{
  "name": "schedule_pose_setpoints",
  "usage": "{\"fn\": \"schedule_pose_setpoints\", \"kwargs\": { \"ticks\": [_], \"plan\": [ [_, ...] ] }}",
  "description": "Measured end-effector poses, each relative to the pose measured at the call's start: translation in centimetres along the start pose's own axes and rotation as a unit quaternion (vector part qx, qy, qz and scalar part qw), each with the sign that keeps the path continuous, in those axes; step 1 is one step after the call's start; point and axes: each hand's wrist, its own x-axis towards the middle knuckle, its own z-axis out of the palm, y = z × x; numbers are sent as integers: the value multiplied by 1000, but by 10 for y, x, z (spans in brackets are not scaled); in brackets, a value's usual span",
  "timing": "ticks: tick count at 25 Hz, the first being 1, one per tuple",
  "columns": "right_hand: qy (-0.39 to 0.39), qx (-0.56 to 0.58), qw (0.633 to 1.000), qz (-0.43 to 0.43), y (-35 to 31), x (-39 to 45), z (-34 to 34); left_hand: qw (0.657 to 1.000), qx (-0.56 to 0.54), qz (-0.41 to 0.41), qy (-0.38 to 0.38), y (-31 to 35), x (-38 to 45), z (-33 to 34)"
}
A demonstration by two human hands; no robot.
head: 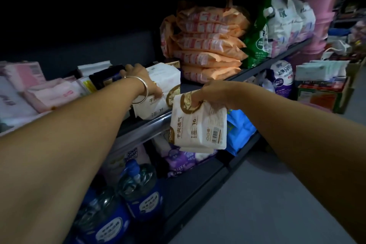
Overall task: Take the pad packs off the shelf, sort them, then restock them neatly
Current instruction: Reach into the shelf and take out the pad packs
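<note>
My right hand (214, 93) grips a white and brown pad pack (198, 125) by its top edge, holding it in the air just in front of the shelf edge (146, 125). My left hand (142, 78), with a silver bangle on the wrist, rests on white and brown pad packs (158, 93) lying on the shelf, thumb curled at their front face. Left of that hand lie dark packs (107, 77) and pink and white packs (49, 93). A tall stack of orange packs (210, 45) stands to the right on the same shelf.
White and green bags (277, 25) fill the shelf further right. Below are blue detergent jugs (138, 188), purple packs (178, 160) and a blue bag (237, 130). Boxes of goods (320, 85) stand on the grey floor (267, 194) at right.
</note>
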Motion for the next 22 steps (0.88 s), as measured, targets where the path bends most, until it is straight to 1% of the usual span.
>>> {"fn": "schedule_pose_setpoints", "kwargs": {
  "ticks": [3,5,9,11,15,18,22],
  "plan": [
    [8,-10,1000,17,3,-22,-1,998,-39,-1,43,1,-22,-12],
    [8,-13,1000,24,7,-39,2,998,-40,5,48,0,-40,-20],
    [2,-7,999,46,22,-74,17,999,-40,27,4,-3,-83,-22],
    [-10,-36,998,51,33,-93,27,998,-44,27,-27,-8,-110,-12],
    [-31,-95,992,83,64,-107,48,995,-27,19,-92,-22,-152,29],
    [-54,-81,987,130,93,-100,69,989,-13,5,-144,-33,-164,79],
    [-107,-70,975,183,125,-82,98,983,-2,-20,-182,-45,-168,154]
  ]
}}
